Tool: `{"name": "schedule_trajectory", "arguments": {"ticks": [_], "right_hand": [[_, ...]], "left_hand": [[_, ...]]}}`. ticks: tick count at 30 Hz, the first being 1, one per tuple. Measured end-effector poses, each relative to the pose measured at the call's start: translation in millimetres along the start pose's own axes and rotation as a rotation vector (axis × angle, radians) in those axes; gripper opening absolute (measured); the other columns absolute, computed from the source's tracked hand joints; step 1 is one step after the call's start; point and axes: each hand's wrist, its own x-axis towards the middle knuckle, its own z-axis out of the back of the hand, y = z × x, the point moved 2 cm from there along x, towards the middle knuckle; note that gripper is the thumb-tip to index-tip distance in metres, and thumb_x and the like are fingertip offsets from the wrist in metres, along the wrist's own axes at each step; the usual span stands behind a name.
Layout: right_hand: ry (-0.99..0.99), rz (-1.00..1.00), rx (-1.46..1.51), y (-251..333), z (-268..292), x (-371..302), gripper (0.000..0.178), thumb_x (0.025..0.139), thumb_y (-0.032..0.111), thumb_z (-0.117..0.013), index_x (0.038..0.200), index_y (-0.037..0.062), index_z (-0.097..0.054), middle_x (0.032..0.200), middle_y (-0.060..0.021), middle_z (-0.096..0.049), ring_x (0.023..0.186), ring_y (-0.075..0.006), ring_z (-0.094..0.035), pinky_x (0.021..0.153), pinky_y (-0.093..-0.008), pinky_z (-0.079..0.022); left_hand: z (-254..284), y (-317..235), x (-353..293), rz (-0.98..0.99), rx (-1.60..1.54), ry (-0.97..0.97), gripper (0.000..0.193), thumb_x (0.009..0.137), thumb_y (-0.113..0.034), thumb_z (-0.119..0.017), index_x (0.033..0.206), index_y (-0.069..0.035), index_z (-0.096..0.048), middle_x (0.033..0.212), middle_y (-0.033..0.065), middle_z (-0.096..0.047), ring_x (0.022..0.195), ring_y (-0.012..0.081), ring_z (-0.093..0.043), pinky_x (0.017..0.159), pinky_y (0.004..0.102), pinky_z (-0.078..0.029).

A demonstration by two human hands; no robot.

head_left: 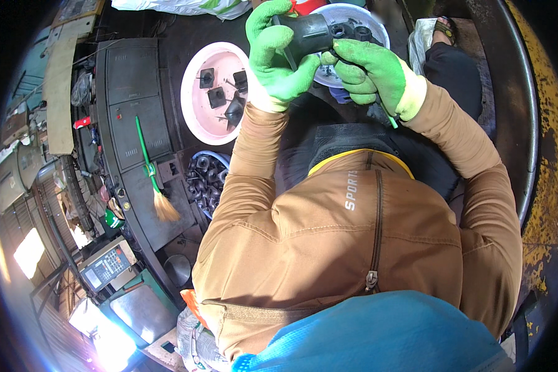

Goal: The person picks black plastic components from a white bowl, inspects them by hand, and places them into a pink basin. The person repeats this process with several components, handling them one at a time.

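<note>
My left hand (278,62), in a green glove with a pale cuff, grips a black plastic part (310,35). This part has a flat flange at the hand's side and a tapering tubular body pointing right. My right hand (373,73), gloved alike, is closed close to the part's right end. From the bottom of that fist sticks a thin tool with a green end (394,122); its working tip is hidden. Behind the hands stands a white basin (381,23) with dark round pieces in it.
To the left, a pink basin (192,118) contains several black square-flanged parts. A blue basket (220,156) full of dark parts stands below it. A green-handled broom (147,167) lies against a grey metal cabinet (133,71). At right runs a rusty yellow machine edge (542,180), near a dark-trousered leg (452,77).
</note>
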Motion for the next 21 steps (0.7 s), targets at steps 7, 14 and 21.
{"name": "schedule_trajectory", "arguments": {"ticks": [7,14,21], "right_hand": [[0.392,0.113,0.578,20.3,26.1,13.1,0.03,0.101,0.033,-0.042,0.097,0.0057,-0.054,0.062,0.0066,-0.033,0.044,-0.0045,-0.025,0.04,-0.0206,-0.023],[0.119,0.411,0.554,43.1,81.5,40.6,0.032,0.101,0.036,-0.04,0.099,0.0067,-0.052,0.066,0.0052,-0.034,0.051,-0.0074,-0.029,0.051,-0.0249,-0.027],[-0.046,0.389,0.321,33.4,83.0,50.1,0.038,0.097,0.043,-0.048,0.103,0.006,-0.055,0.067,0.0016,-0.044,0.052,-0.0097,-0.034,0.048,-0.0266,-0.028]], "left_hand": [[-3.7,-0.4,-10.2,0.099,-0.037,0.002,0.071,0.064,-0.007,-0.073,0.129,-0.019,-0.047,0.134,0.0127,-0.044,0.118,0.0349,-0.047,0.099,0.0432,-0.043],[6.3,12.4,-46.3,0.699,-1.081,-0.807,0.048,0.082,-0.02,-0.06,0.128,-0.03,-0.055,0.138,0.0152,-0.049,0.124,0.0494,-0.045,0.102,0.0698,-0.034],[1.6,16.7,-52.4,0.741,-1.184,-0.773,0.045,0.085,-0.026,-0.058,0.129,-0.023,-0.054,0.138,0.0187,-0.047,0.126,0.049,-0.043,0.099,0.0733,-0.034]]}}
